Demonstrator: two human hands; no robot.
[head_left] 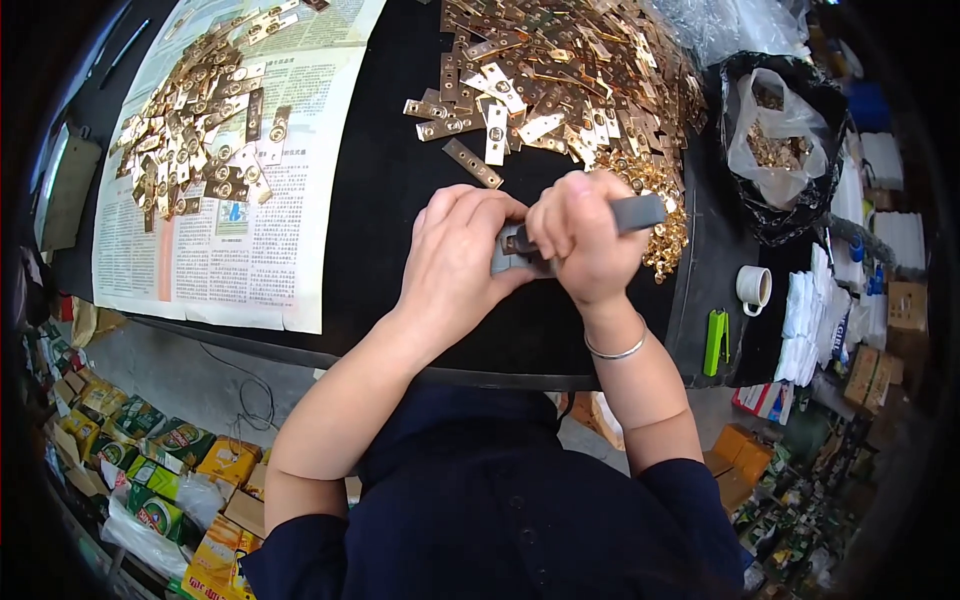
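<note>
My left hand (455, 245) curls around a small grey block (503, 262) on the black table, its thumb and fingertips at the block's sides. A dark metal piece shows at the block's top, partly hidden by my fingers. My right hand (592, 235) is closed around a tool with a grey bar-shaped handle (638, 212); its lower end is hidden beside the block. Just beyond my hands lies a loose metal strip (473, 163). Past it spreads a large heap of flat gold-coloured metal strips (575, 65) with holes. Small round gold fittings (650, 190) are piled right of my right hand.
At left, strips with round fittings (185, 150) lie on a newspaper (285, 250). To the right stand a black bag (835, 115) with a white inner bag of small metal parts, a white cup (753, 287) and a green stapler-like tool (716, 342). Boxes crowd the floor.
</note>
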